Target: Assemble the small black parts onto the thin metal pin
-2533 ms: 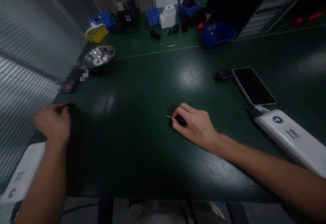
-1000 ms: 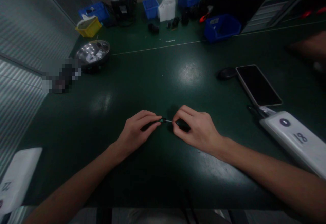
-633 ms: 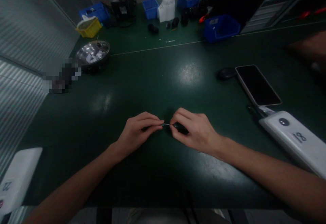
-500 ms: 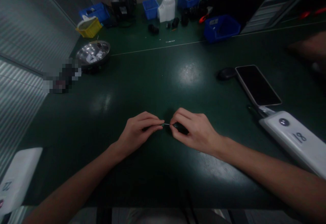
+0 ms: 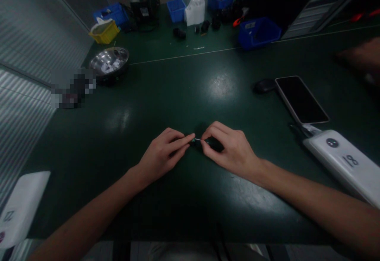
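Observation:
My left hand is over the middle of the green table, its fingertips pinched on a small green-and-black part, mostly hidden by the fingers. Facing it, my right hand is closed in a pinch on a thin metal rod that points left. Something dark, perhaps the rod's handle, shows under the curled fingers of that hand. The rod's left end meets the small part at my left fingertips; whether it goes into it I cannot tell.
To the right lie a black mouse-shaped object, a phone and a white power bank; another white one is at left. A metal bowl and blue bins stand further back. Another person's hand is at the right edge.
My left hand came from the far left with the small part to the rod's tip. Since half a second ago both hands have shifted slightly up, and my left forefinger has stretched further forward.

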Motion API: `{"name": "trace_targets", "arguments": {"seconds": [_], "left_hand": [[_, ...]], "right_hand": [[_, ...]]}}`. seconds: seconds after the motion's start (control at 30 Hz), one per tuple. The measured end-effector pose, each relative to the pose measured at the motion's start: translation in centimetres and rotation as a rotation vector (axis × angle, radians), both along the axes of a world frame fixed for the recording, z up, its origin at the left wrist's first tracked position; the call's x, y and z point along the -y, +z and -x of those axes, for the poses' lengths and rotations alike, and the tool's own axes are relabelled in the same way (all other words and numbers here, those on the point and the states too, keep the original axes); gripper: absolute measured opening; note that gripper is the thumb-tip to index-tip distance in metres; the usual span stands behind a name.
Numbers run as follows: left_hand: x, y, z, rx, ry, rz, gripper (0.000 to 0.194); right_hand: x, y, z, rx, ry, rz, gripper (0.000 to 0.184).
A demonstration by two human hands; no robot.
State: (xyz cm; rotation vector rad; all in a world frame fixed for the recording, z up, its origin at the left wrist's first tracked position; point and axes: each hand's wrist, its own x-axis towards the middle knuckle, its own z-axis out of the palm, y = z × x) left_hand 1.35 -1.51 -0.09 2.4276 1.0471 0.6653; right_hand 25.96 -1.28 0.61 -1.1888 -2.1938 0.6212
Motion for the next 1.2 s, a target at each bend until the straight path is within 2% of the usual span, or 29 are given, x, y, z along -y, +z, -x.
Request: {"name": "trace_targets", "arguments": {"seconds": [0.23,0.37,0.5,0.67,0.77,1.0,1.1,1.2], "left_hand": [[0.2,0.4,-0.2,-0.182,-0.06,-0.003,0.056],[0.2,0.6,-0.4,-0.268,-0.085,-0.04,0.055],[0.3,0.6,-0.3,-0.201,-0.071,-0.023,0.054],[0.3,0.4,-0.1,-0.073,-0.136,-0.024,0.033],[0.3,0.2,-0.2,-0.094,-0.149,-0.089,0.032],[0.1,0.1,0.0,-0.188,-0.192,-0.099,0.032],[-0.7,0.5,1.7,-0.193,-0.094,-0.067,0.032],[-2.3,0.9,5.5,-0.239,0.12,-0.003,0.037]], "right_hand": [[0.1,0.1,0.0,0.043,-0.05,-0.007,0.013],[0.3,-0.2,0.1,0.162,-0.076,-0.055,0.016],[0.5,-0.6,0.2,0.285,-0.089,-0.101,0.019],[0.5,-0.6,0.2,0.286,-0.132,-0.072,0.017],[0.3,-0.5,0.2,0.25,-0.148,-0.036,0.015],[0.2,-0.4,0.3,0.184,-0.157,-0.021,0.014],[0.2,-0.2,0.2,0.18,-0.152,-0.011,0.014],[0.2,-0.1,0.2,0.166,-0.136,-0.005,0.014]]}}
